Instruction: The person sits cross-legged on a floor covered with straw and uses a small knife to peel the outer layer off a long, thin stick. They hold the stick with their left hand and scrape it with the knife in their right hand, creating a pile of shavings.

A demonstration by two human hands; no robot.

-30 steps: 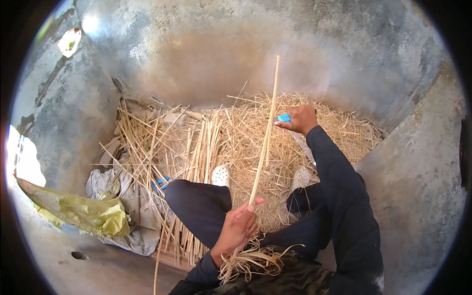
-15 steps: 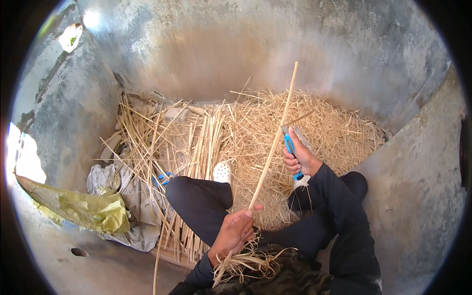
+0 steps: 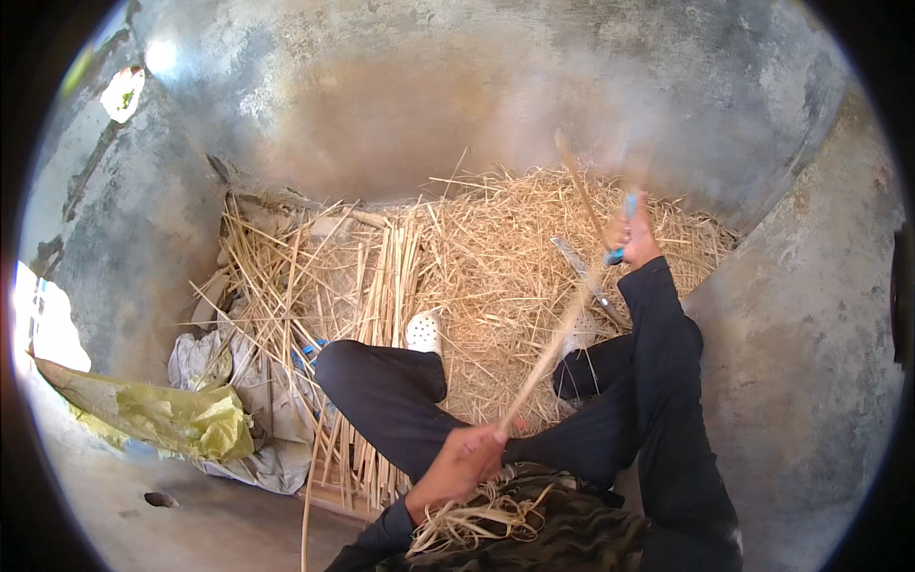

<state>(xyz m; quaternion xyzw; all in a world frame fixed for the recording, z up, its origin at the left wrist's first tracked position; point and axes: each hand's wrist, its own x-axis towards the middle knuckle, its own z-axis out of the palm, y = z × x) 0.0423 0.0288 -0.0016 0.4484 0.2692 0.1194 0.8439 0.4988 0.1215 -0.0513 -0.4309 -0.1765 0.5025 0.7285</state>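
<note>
Head view: left hand's fingers hold a pale strip slanting toward one o'clock; right hand, toward two o'clock, grips a blue cutter; a loosened strip could make its blade skid.

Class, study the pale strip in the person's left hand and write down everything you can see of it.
The pale strip is long, slender and straw-coloured, and looks like split wood or bamboo. The grip of the left hand is closed around its lower part; from there it slants up and to the right, above the loose straw. It is blurred, so its grain, its far tip and anything touching that end cannot be made out.
</note>
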